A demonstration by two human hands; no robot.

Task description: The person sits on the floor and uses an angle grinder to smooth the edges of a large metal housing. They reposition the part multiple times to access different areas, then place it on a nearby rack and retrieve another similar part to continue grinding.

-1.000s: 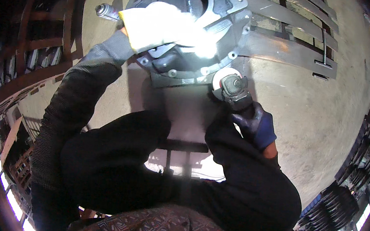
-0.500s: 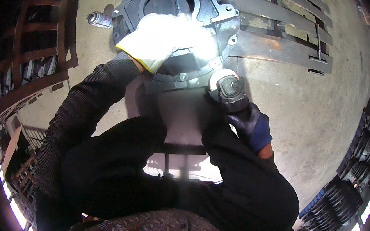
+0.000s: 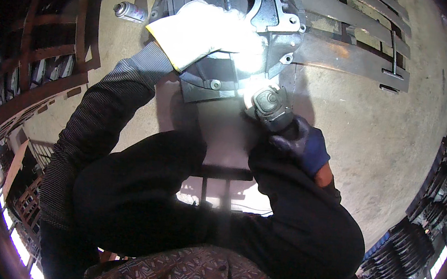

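Observation:
A large dark grey metal casting [image 3: 278, 47] with a round opening and bolt holes lies in front of my knees. My left hand [image 3: 198, 33], in a white glove with a yellow cuff edge, rests on its near left part. Strong glare washes out those fingers, so their pose is unclear. In a dark blue glove, my right hand [image 3: 300, 141] is closed round the body of an angle grinder [image 3: 272, 104]. The grinder's head is at the casting's near right edge; glare hides whether its disc touches the metal.
A spray can [image 3: 130, 12] lies on the concrete floor left of the casting. Flat slats of a pallet-like platform [image 3: 342, 58] extend to the right, with a T-shaped metal bar [image 3: 394, 56] on them. Brown metal racks [image 3: 58, 21] stand at left; dark stacked parts [image 3: 402, 248] sit at right.
The grinder in my right hand has moved left along the casting's near edge. My left hand stays on the casting while the whole view shifts slightly.

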